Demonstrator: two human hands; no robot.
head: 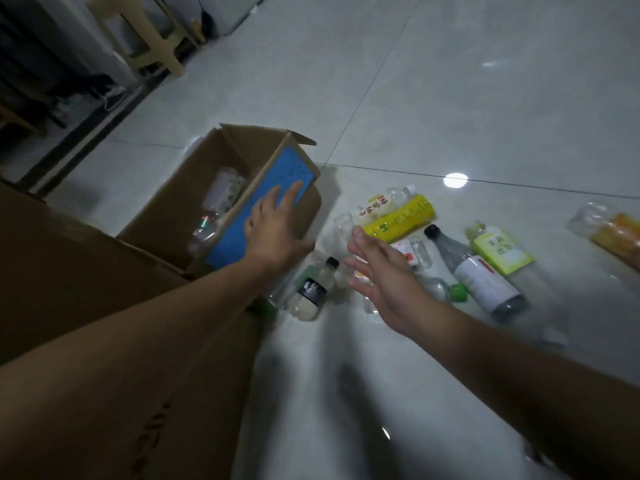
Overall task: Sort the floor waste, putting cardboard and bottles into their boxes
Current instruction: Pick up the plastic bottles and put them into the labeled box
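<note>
Pale glossy floor tiles point(485, 98) fill the frame. At centre left stands an open brown cardboard box point(173, 216) with plastic bottles point(221, 199) inside. The left hand point(273, 230) lies with straight fingers on the box's blue flap panel point(277, 174). The right hand point(384, 275) hovers with fingers spread, holding nothing, over loose bottles at centre right, among them a yellow plastic bottle point(401, 218) and a small black-capped bottle point(311, 292).

You've got pale glossy floor tiles point(485, 98) all over, with dark grout lines point(362, 98) meeting mid-scene and a round bright glare spot point(455, 180) to the right. Far left: beige plastic stool point(145, 39), dark cabinet point(31, 64) beside it, white cable point(112, 98) on the floor at the cabinet's foot. White unit point(230, 10) at the far edge, too blurred to identify
</note>
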